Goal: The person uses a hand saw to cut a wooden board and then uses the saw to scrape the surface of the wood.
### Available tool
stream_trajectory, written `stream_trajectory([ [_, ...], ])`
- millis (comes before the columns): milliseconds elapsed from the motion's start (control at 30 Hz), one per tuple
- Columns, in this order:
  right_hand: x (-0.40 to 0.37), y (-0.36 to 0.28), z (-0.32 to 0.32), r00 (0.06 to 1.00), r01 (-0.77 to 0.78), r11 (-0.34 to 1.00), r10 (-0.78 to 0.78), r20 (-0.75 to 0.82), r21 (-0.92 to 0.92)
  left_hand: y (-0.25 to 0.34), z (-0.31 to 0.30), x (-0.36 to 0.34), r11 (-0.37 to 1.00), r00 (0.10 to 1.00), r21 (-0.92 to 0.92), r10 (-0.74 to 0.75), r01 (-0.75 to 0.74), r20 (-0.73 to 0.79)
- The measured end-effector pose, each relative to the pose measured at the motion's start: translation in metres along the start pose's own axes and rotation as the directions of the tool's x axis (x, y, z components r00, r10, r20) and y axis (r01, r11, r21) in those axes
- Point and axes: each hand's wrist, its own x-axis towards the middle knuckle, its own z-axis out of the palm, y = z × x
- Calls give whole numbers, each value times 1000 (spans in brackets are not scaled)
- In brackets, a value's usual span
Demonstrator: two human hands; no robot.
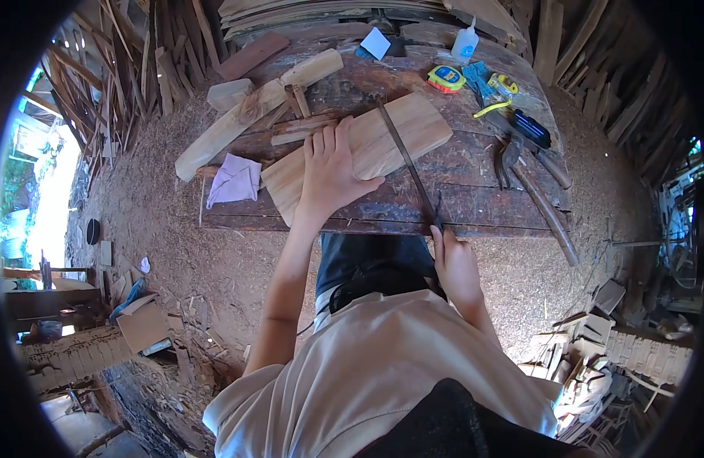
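A pale wooden board [401,141] lies at a slant across the near part of the workbench. My left hand [331,168] presses flat on its left half, thumb spread out to the right and fingers pointing away from me. Closed round the dark handle of a handsaw [407,156], my right hand [457,267] is at the bench's front edge. The saw's narrow blade, seen nearly edge-on, crosses the right part of the board and points to the far side. Short wooden offcuts [298,131] lie just beyond my left fingers.
On the worn bench [481,191] are a hammer [539,198], tape measures [446,79], a glue bottle [465,43] and a black case [532,128]. A long plank [252,114] and a pink cloth [234,180] lie left. Wood strips [176,69] lean behind; shavings cover the floor.
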Motion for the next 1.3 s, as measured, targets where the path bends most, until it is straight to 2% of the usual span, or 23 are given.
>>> stream_trajectory([
  [167, -22, 17, -12, 997, -48, 996, 43, 60, 79, 1, -1, -1, 1000, 1000, -25, 3, -3, -3],
  [400, -5, -2, -3, 997, -66, 997, 64, 35, 45, 1, -1, -1, 1000, 1000, -20, -3, 4, 29],
  [500, 0, -1, -1, 999, -24, 1000, 24, 21, 16, 0, -1, -1, 1000, 1000, -19, -16, 17, 25],
  [700, -22, 10, -18, 989, -99, 991, 88, 117, 92, 0, 0, -1, 999, 1000, -35, 9, -9, -8],
  [800, -10, 1, -12, 995, -62, 998, 60, 79, 22, 3, -2, -1, 999, 1000, -32, -8, 9, 20],
  [1033, -2, 4, -1, 1000, 10, 997, -9, -15, 82, 0, -1, -2, 999, 1000, -44, -7, 7, 1],
  [1233, -21, 5, -9, 989, -127, 990, 121, 89, 67, 3, -3, -1, 999, 1000, -39, -12, 12, 21],
  [1300, -8, -2, -2, 1000, -20, 1000, 20, 5, -5, 3, -3, 0, 999, 999, -35, -13, 15, 43],
])
